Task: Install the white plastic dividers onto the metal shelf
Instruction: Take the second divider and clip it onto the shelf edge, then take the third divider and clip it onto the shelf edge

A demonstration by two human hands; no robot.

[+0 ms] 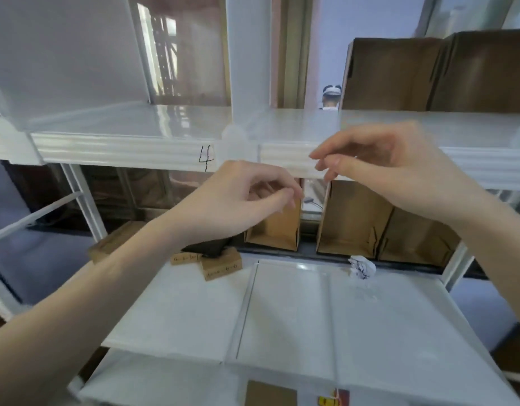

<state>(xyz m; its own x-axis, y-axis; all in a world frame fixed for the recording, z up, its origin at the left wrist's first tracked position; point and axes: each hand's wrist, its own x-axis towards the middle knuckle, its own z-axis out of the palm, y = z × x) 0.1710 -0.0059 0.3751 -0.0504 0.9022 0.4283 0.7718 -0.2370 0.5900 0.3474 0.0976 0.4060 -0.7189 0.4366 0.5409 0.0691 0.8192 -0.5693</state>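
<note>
Both hands hover at the front lip of the white metal shelf (pixel 130 150) marked "4": the left hand (pixel 238 200) has its fingers loosely curled, empty (as far as shows), and the right hand (pixel 390 168) is pinched on nothing visible. A translucent white plastic divider (pixel 62 63) stands upright on that shelf, upper left. I judge that any next divider should be seated square at the lip, then pressed evenly with both hands.

You see open cardboard boxes (pixel 352 221) at the back, a crumpled paper (pixel 361 267) just before them, and small labelled cardboard blocks (pixel 220 266) further left.
</note>
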